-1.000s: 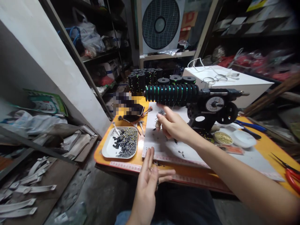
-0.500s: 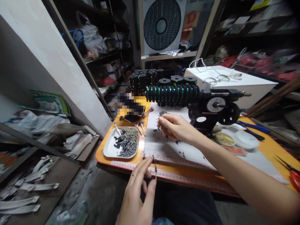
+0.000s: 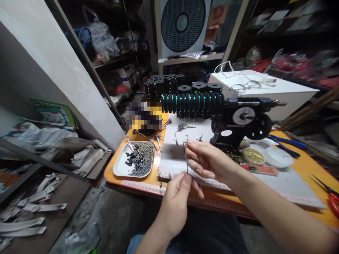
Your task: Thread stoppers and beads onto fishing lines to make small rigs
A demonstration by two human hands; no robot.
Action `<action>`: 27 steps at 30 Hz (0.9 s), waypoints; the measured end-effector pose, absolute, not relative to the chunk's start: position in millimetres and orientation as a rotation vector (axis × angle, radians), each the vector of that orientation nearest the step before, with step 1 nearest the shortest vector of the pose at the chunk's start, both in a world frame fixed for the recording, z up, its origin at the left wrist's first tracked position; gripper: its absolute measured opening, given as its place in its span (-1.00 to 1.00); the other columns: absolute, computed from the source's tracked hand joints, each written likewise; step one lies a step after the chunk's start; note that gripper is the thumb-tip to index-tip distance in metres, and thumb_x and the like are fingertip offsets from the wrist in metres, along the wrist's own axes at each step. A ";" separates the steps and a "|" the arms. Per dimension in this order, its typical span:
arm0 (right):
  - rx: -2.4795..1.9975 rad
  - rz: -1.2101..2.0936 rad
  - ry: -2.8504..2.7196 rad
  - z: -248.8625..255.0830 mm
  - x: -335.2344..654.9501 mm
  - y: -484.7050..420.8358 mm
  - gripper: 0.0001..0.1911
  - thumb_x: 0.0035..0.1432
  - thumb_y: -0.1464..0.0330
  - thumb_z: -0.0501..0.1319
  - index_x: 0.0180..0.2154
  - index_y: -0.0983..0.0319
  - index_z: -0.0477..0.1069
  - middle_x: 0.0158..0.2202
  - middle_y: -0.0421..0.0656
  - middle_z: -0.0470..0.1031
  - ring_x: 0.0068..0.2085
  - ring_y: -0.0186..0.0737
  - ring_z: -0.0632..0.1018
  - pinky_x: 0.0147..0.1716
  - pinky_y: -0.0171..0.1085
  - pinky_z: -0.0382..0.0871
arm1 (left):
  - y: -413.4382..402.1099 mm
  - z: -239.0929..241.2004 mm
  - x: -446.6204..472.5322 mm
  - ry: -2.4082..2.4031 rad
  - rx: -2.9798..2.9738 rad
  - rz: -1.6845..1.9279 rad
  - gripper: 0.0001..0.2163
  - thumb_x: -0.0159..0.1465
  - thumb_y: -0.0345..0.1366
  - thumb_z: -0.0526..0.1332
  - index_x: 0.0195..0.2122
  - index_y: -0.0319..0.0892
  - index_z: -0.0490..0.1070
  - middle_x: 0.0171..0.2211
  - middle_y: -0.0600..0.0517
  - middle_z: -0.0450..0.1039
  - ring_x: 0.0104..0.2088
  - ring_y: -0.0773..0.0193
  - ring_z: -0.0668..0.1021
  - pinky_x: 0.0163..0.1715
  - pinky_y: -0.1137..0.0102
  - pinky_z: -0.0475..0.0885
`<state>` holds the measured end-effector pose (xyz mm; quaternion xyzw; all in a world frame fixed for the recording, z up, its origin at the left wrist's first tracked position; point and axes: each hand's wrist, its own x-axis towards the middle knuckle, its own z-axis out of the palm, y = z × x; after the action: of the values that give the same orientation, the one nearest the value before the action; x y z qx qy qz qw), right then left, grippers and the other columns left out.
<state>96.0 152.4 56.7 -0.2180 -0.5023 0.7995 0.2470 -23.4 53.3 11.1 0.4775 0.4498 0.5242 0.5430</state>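
My left hand (image 3: 176, 197) is at the front edge of the table, thumb and forefinger pinched on the lower end of a thin dark strand (image 3: 187, 169). Just above it, my right hand (image 3: 209, 158) has its fingertips closed around the strand's upper part, and a tiny dark end pokes out past them. The exact kind of this small piece is too fine to make out. Several small wire-like pieces (image 3: 176, 138) lie on the white board (image 3: 172, 158) beyond my hands. At the board's front edge left of my left hand, another small dark piece (image 3: 160, 185) hangs down.
A white tray (image 3: 118, 169) of small black, grey and yellow bits stands left. Behind the board is a black winding device (image 3: 243, 116) carrying ringed black spools (image 3: 193, 103). Blue-handled pliers (image 3: 287, 141), a dish of golden bits (image 3: 253, 155) and red-handled scissors (image 3: 334, 204) lie right.
My right hand has come down toward me from the loose pieces on the board. My left hand has moved right, closing from a loose spread into a pinch, and the two hands now meet.
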 end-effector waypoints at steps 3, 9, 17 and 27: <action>-0.597 2.250 -1.294 51.0 93.2 149.9 -0.55 0.26 0.07 0.11 -0.54 0.22 0.14 -0.74 -0.33 0.30 -0.84 -0.59 0.06 -0.87 -0.56 -0.15 | 37.3 9.8 -23.9 0.766 0.767 1.232 -0.65 0.43 -0.18 -0.03 -0.46 -0.19 0.31 -0.67 0.07 0.40 -0.55 0.31 0.48 -0.28 0.34 0.41; -0.586 2.286 -1.233 49.1 95.8 150.1 -0.57 0.27 0.11 0.12 -0.54 0.23 0.17 -0.75 -0.33 0.30 -0.84 -0.59 0.07 -0.87 -0.57 -0.11 | 16.5 -9.2 -22.2 0.406 0.409 1.157 -0.65 0.41 -0.13 0.02 -0.38 -0.27 0.39 -0.46 -0.18 0.65 -0.41 0.13 0.70 -0.26 0.28 0.54; -0.588 2.293 -1.230 46.8 99.0 151.4 -0.57 0.27 0.11 0.12 -0.53 0.23 0.17 -0.73 -0.31 0.32 -0.83 -0.59 0.09 -0.87 -0.58 -0.12 | -0.8 -27.6 -23.8 0.288 0.337 1.105 -0.64 0.43 -0.13 -0.04 -0.32 -0.28 0.39 -0.31 -0.29 0.65 -0.36 0.08 0.70 -0.41 0.43 0.55; -0.603 2.283 -1.233 48.7 99.4 150.9 -0.58 0.26 0.11 0.13 -0.54 0.23 0.19 -0.74 -0.31 0.30 -0.84 -0.58 0.08 -0.87 -0.57 -0.10 | -3.5 -27.4 -23.2 0.259 0.326 1.033 -0.64 0.42 -0.10 -0.01 -0.32 -0.27 0.40 -0.30 -0.27 0.65 -0.33 0.08 0.70 -0.36 0.38 0.55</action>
<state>99.4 150.9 48.7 -0.2199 -0.4497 0.8327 0.2367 -23.2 -3.5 -27.4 0.1549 0.1230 0.4900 0.8490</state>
